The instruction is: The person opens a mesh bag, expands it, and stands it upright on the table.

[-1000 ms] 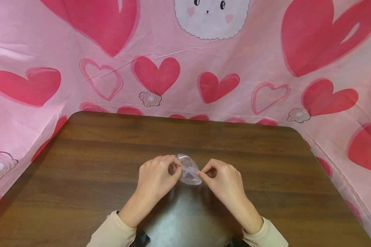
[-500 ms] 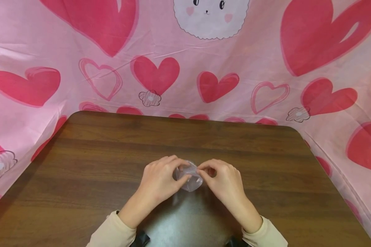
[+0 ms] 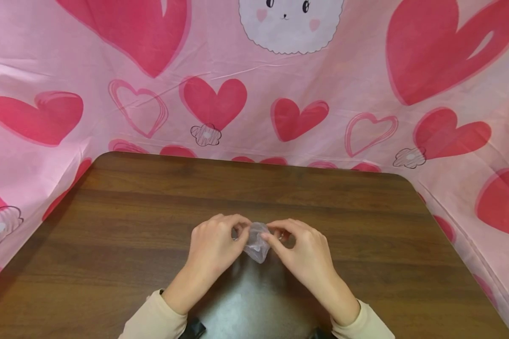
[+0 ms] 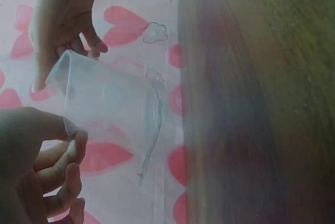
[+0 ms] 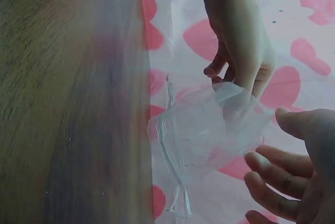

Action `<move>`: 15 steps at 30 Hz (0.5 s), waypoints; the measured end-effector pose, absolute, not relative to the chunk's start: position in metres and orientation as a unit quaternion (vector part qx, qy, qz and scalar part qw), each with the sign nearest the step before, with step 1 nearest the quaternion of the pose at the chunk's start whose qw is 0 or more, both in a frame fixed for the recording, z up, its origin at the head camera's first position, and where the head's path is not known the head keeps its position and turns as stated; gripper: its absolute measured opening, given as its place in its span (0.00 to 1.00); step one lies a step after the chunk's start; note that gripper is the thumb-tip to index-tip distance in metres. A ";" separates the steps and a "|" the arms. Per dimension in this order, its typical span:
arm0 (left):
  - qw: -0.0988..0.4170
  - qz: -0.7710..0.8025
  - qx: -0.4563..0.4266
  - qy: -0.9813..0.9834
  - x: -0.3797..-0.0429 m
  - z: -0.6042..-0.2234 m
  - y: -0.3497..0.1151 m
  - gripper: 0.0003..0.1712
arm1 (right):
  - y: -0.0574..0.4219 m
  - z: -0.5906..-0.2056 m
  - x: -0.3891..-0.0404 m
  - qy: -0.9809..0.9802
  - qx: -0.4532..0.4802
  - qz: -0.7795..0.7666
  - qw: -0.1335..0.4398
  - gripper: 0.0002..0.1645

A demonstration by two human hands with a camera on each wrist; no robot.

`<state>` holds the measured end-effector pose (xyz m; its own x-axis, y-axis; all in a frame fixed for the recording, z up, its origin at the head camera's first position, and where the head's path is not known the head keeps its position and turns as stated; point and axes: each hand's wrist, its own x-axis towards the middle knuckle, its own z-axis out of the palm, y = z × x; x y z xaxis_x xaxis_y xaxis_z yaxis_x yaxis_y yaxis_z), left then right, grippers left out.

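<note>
A small sheer white drawstring bag [image 3: 258,242] hangs between both hands, low over the table. My left hand [image 3: 214,242] pinches its edge with thumb and index finger; the left wrist view shows that hand [image 4: 39,169] at a corner of the bag [image 4: 110,98]. My right hand [image 3: 307,247] is at the opposite edge, its thumb in front of the bag. In the right wrist view the right hand [image 5: 298,166] has thumb and fingers apart, thumb tip right at the edge of the bag [image 5: 209,130]. A thin drawstring [image 5: 170,161] runs along the bag's far end.
The dark wooden table [image 3: 161,197] has rounded far corners. Behind it and at both sides hangs a pink cloth [image 3: 254,94] printed with red hearts. Beige sleeves [image 3: 157,320] cover both forearms near the front.
The left hand has spread round the bag, then drawn back to pinch its left edge. The right thumb has moved left over the bag, and the right hand's pinch has loosened.
</note>
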<state>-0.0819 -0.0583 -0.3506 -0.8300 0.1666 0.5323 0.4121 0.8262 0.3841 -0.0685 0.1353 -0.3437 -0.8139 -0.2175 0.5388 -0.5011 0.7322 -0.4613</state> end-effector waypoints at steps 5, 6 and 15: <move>0.248 -0.258 -0.147 -0.922 -0.082 -0.350 -0.059 0.06 | 0.133 -0.343 -0.065 -0.912 0.194 0.292 0.215 0.22; 0.247 -0.260 -0.146 -0.922 -0.082 -0.350 -0.059 0.06 | 0.133 -0.343 -0.065 -0.913 0.193 0.289 0.213 0.23; 0.221 -0.266 -0.153 -0.926 -0.082 -0.349 -0.058 0.03 | 0.141 -0.344 -0.071 -0.917 0.161 0.257 0.261 0.12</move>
